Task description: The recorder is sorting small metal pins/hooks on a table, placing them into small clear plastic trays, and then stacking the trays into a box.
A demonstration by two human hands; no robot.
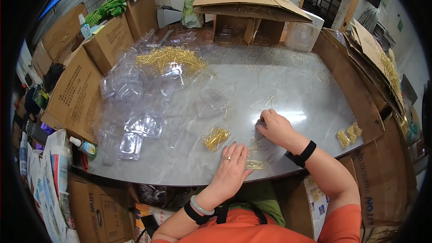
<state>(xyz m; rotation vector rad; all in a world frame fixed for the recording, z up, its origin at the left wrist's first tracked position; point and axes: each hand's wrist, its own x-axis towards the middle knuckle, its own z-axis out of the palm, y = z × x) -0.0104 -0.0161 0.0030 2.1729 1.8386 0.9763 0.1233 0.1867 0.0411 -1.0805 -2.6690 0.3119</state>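
My left hand [231,167] lies flat on the grey marbled table [297,90] near its front edge, fingers spread, a ring on one finger. Just right of it rests a small bundle of gold pins [256,164]. My right hand [274,127] is curled, fingertips pressed down on loose pins on the tabletop; whether it pinches any is hidden. A clear plastic case filled with gold pins [215,137] sits just left of both hands. Farther back left a large heap of gold pins [168,59] lies on the table.
Several empty clear plastic cases [130,121] cover the table's left side. Cardboard boxes [74,92] line the left edge; an open box topped with pins [249,9] stands at the back. Packed pin cases [348,135] sit at the right edge.
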